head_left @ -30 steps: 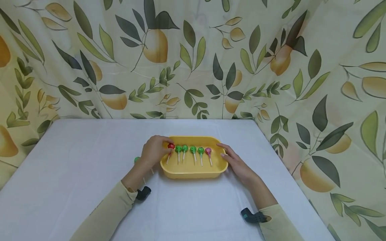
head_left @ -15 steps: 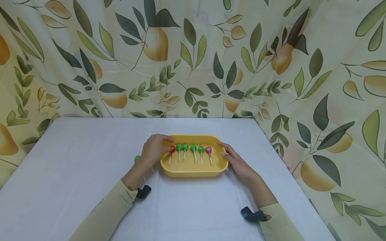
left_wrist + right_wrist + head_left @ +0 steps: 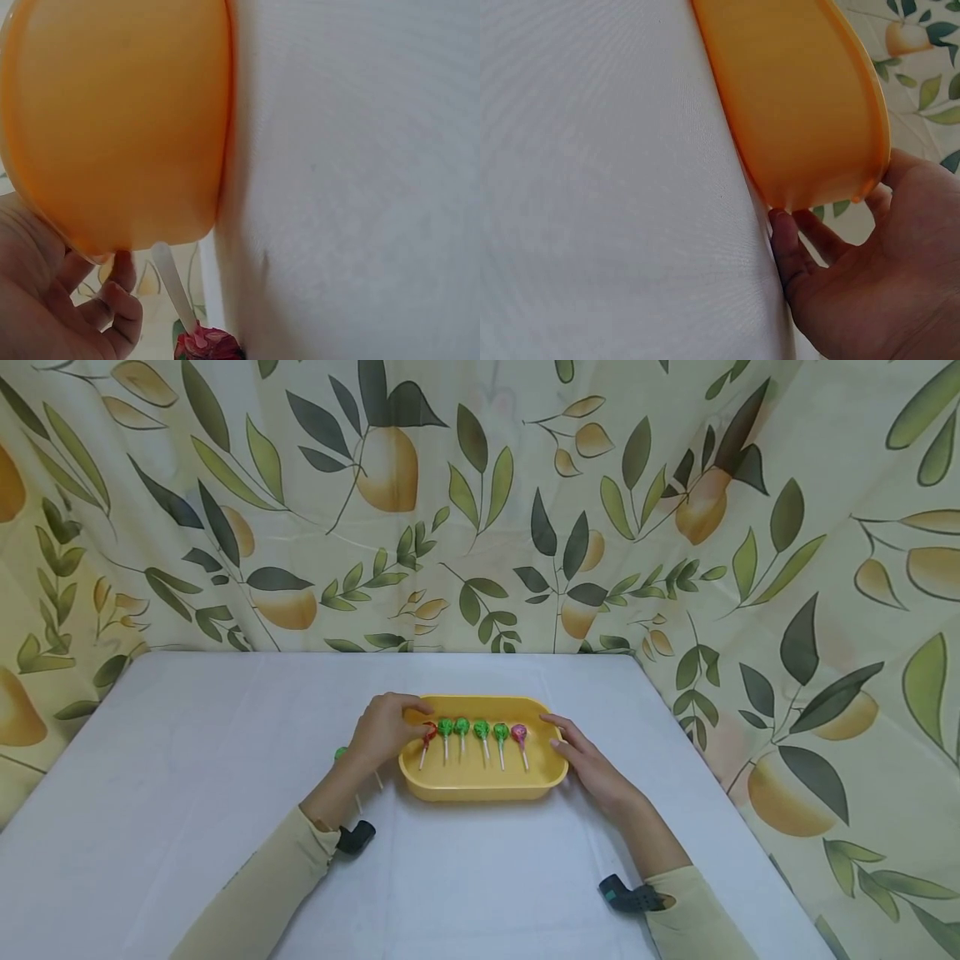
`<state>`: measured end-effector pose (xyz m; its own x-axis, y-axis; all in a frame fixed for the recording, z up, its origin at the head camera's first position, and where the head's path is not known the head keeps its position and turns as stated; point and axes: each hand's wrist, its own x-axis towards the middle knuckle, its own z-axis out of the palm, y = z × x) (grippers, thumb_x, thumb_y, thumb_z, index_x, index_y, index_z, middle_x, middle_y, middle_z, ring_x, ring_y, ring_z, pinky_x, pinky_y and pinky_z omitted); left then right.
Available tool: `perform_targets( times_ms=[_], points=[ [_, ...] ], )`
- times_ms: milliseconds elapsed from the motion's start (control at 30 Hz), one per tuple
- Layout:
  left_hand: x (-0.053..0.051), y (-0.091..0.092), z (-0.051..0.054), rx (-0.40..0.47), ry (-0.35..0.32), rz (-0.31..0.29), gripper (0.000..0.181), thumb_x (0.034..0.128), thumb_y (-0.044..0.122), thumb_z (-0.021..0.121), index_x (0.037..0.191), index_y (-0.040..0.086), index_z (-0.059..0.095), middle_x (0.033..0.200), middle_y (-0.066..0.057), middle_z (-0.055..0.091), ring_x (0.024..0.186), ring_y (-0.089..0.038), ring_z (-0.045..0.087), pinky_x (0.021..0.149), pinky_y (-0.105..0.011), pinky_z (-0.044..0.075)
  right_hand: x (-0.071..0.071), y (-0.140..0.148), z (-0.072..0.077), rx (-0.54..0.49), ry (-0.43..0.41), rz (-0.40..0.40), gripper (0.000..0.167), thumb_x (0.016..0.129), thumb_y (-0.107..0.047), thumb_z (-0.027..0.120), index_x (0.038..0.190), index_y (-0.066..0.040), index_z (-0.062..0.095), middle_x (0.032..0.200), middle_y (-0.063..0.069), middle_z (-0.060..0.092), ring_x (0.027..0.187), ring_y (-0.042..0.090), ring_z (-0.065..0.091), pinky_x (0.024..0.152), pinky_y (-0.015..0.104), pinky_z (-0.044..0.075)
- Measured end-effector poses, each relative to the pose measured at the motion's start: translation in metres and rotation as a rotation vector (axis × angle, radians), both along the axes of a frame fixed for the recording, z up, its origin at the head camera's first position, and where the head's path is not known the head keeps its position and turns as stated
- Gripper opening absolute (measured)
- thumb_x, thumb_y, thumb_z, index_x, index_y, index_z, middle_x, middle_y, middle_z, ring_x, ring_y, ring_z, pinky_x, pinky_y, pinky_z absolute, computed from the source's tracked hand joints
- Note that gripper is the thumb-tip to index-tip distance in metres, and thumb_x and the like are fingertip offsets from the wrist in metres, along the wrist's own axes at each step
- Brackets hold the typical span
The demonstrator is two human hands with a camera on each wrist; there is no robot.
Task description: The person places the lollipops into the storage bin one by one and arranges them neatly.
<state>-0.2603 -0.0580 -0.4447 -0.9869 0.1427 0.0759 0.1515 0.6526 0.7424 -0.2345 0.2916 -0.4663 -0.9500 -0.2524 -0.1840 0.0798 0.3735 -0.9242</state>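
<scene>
A yellow tray (image 3: 480, 788) sits on the table with a row of lollipops in it: a red lollipop (image 3: 428, 735) at the left, several green lollipops (image 3: 482, 732) in the middle and a pink lollipop (image 3: 519, 735) at the right. My left hand (image 3: 384, 732) grips the tray's left end, its thumb over the rim beside the red lollipop's head. At the opposite end my right hand (image 3: 592, 762) holds the rim between thumb and fingers. Left of the tray, a green lollipop (image 3: 340, 752) and a red-wrapped lollipop (image 3: 206, 345) lie on the table, partly hidden by my left arm in the head view.
White cloth covers the table (image 3: 480, 877). A curtain (image 3: 480, 568) printed with fruit and leaves hangs behind the table and along its sides. Dark wrist cameras are strapped near both sleeves.
The red lollipop has shifted slightly down and right in the tray, and more of it shows beyond my left thumb. Both hands stay at the tray's ends.
</scene>
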Motion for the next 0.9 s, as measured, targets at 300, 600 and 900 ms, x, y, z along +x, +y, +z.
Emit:
perform_targets(
  times_ms=[300, 600, 900],
  points=[
    [0.0, -0.001, 0.002, -0.001, 0.003, -0.014, 0.026, 0.0868, 0.017, 0.087, 0.112, 0.013, 0.08, 0.126, -0.007, 0.07, 0.129, -0.033, 0.055, 0.112, -0.052, 0.037, 0.001, 0.001, 0.0, -0.006, -0.004, 0.002, 0.045, 0.111, -0.036, 0.044, 0.157, -0.035, 0.041, 0.171, -0.001, 0.015, 0.156, 0.029, 0.008, 0.121, 0.056, 0.014],
    [0.004, -0.003, 0.007, -0.005, 0.04, -0.013, 0.028, 0.0862, 0.022, 0.088, 0.112, 0.012, 0.081, 0.115, -0.005, 0.071, 0.095, -0.026, 0.056, 0.086, -0.042, 0.048, 0.0, 0.006, -0.004, 0.003, -0.002, 0.003, 0.045, 0.111, -0.037, 0.044, 0.156, -0.035, 0.041, 0.171, -0.001, 0.015, 0.157, 0.029, 0.004, 0.121, 0.058, 0.008],
    [0.0, -0.015, 0.011, 0.032, 0.082, -0.031, 0.026, 0.0864, 0.021, 0.087, 0.111, 0.014, 0.082, 0.094, -0.006, 0.066, 0.08, -0.026, 0.049, 0.066, -0.038, 0.038, -0.001, 0.004, -0.004, -0.007, 0.008, 0.007, 0.043, 0.11, -0.041, 0.046, 0.153, -0.039, 0.044, 0.17, -0.003, 0.017, 0.157, 0.027, 0.005, 0.121, 0.056, 0.01]
  ],
)
